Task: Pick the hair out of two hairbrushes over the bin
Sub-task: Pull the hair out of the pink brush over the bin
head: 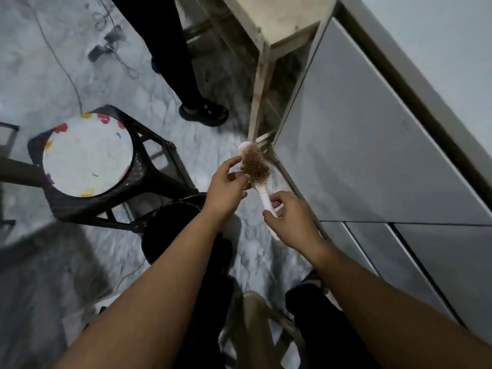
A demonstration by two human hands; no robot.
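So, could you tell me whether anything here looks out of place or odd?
Only one hairbrush is visible, though the task names two. Its bristles are matted with brown hair. The right hand grips the handle, and the left hand touches the head. It seems held beyond the dark bin, not squarely over it.

1. Hairbrush (255,166): pale pink paddle brush, bristle face up and matted with brownish hair (256,163), handle pointing toward the person, held in the air
2. Bin (170,230): dark, round, on the floor below the left forearm, largely hidden
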